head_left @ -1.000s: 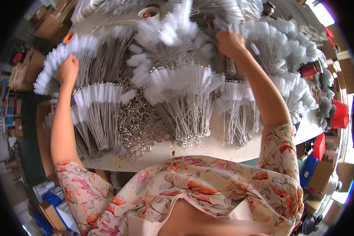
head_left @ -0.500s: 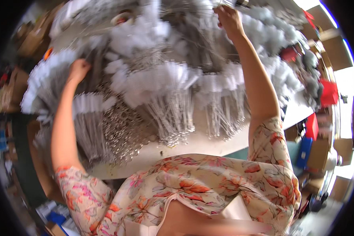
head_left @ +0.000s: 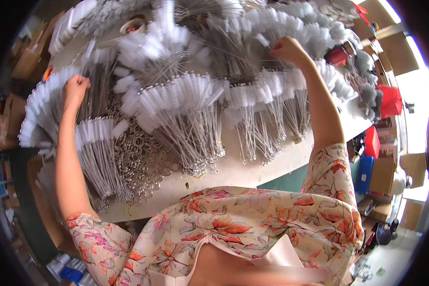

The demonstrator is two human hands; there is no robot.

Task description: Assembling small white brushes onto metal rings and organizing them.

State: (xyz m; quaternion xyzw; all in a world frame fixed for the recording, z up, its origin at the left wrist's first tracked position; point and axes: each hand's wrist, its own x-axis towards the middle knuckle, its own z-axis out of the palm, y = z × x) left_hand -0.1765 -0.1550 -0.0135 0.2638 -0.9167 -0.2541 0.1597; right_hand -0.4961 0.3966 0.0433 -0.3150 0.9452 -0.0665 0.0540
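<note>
My left hand (head_left: 76,89) is pinched round the thin wire stem of a bottle brush (head_left: 89,49), its white bristle head pointing up and away. It is above a fanned pile of similar brushes (head_left: 43,107) at the left. Farther right, my right hand (head_left: 289,50) is closed over the back rows of brushes. A blurred white bristle head (head_left: 261,39) shows beside its fingertips; whether the fingers hold it is hidden. Between my arms lies a large bundle of brushes (head_left: 181,95), wire loops toward me. A smaller bundle (head_left: 260,97) lies right of it.
A heap of small metal rings (head_left: 140,164) lies near the front of the white table (head_left: 233,164). Another brush bundle (head_left: 97,152) sits beside my left forearm. A tape roll (head_left: 132,26) stands at the back. Cardboard boxes (head_left: 386,171) and a red box (head_left: 390,100) are at the right.
My left hand has moved slightly left, and an upright brush now shows above it. My right hand has come down toward me from the far edge of the view.
</note>
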